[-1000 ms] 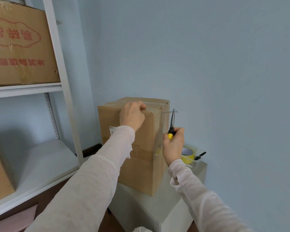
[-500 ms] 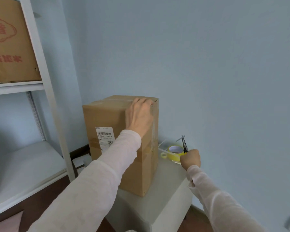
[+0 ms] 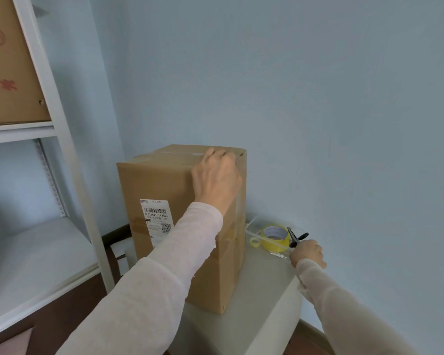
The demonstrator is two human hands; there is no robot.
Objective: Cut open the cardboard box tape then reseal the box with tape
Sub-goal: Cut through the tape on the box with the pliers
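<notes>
Farthest left, a white shelf unit carries another brown carton, no part of this job. Next comes the cardboard box, tall and upright on the left half of the pale stand. Its near bottom corner is close to the stand's front edge, and a shipping label sits on the face toward the camera. Clear tape runs along the top seam and down the right-hand face.

The left hand grips the box at its top near corner, fingers hooked over the edge onto the lid; the thumb is hidden. I judge the box stiff at its edges and corners but yielding in the middle of each panel, so a hold at a top edge is sound. Its height would make it tippy under a sideways pull, and its weight cannot be told. The tape film looks thin and slick, likely easy to slit along the flap gap.

At the stand's far right corner lies a yellow tape roll, light and rigid, best taken through its core or round its rim. Just beside it the right hand is curled round the lower end of a dark cutting tool, point upward.
</notes>
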